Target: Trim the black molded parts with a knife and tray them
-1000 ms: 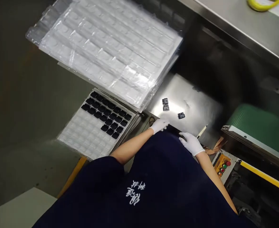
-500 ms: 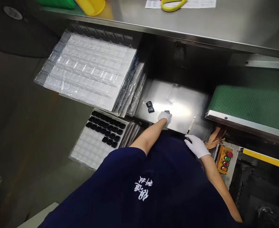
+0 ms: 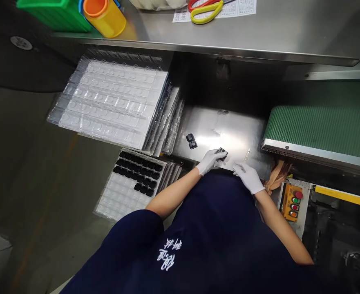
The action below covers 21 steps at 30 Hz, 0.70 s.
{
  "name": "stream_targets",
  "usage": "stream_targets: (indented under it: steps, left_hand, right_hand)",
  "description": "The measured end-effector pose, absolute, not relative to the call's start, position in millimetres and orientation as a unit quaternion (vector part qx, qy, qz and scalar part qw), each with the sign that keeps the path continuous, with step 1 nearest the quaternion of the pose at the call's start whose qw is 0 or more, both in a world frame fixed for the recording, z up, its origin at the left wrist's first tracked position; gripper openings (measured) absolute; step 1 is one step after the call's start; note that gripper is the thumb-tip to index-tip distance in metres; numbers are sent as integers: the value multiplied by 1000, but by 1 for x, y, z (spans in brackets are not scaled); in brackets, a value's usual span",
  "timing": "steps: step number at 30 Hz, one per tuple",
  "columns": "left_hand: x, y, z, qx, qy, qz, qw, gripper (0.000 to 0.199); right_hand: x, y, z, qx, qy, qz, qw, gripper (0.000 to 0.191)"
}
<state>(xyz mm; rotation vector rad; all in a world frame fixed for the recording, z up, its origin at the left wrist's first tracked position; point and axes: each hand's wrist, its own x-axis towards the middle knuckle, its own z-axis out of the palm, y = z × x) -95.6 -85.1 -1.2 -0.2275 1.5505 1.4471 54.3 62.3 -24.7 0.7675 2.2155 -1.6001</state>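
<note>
My left hand point(image 3: 209, 160), in a white glove, grips a small black plastic part point(image 3: 222, 153) over the near edge of the metal work surface point(image 3: 204, 118). Another black plastic part point(image 3: 191, 141) lies on that surface, beyond and to the left. To the right, my gloved right hand point(image 3: 247, 178) is closed, its fingertips bent together and pointing towards the left hand; whatever they hold is too small to make out. Just past those fingers a thin, pale-handled tool point(image 3: 247, 155) lies on the metal, its near end hidden by the hand.
Clear plastic trays point(image 3: 106, 102) are stacked at the left. Below them is a tray partly filled with black parts point(image 3: 139, 169). A green conveyor belt point(image 3: 320, 130) and a push-button box point(image 3: 292, 204) stand right. Scissors point(image 3: 207, 13) and a yellow cup point(image 3: 108, 22) rest on the upper shelf.
My left hand has turned and drawn nearer to me, lifting the black part into clearer view. My right hand has moved slightly up and left, towards it. The camera view has shifted.
</note>
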Motion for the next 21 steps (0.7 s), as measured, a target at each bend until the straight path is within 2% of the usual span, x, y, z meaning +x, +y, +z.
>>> stream_targets:
  steps: [3, 6, 8, 10, 14, 18, 21]
  left_hand:
    - [-84, -96, 31, 36, 732, 546, 407, 33]
    - [-77, -108, 58, 174, 833, 445, 277, 40]
    - [-76, -116, 71, 227, 847, 421, 232, 44]
    - [-76, -125, 80, 243, 818, 460, 246, 49]
    - [-81, -141, 98, 249, 699, 574, 346, 53]
    - [-92, -152, 122, 320, 714, 502, 368, 23]
    - [-97, -155, 135, 303, 749, 445, 386, 12]
  right_hand:
    - [35, 41, -4, 281, 581, -757, 103, 59]
    - [17, 21, 22, 269, 529, -804, 52, 56]
    - [10, 12, 39, 249, 512, -822, 27, 55]
    - [8, 7, 54, 205, 484, -850, 39, 55]
    - [11, 9, 78, 117, 458, -879, 71, 62]
    - [8, 15, 95, 144, 497, -854, 56, 53]
    - [4, 14, 105, 193, 586, -786, 50, 46]
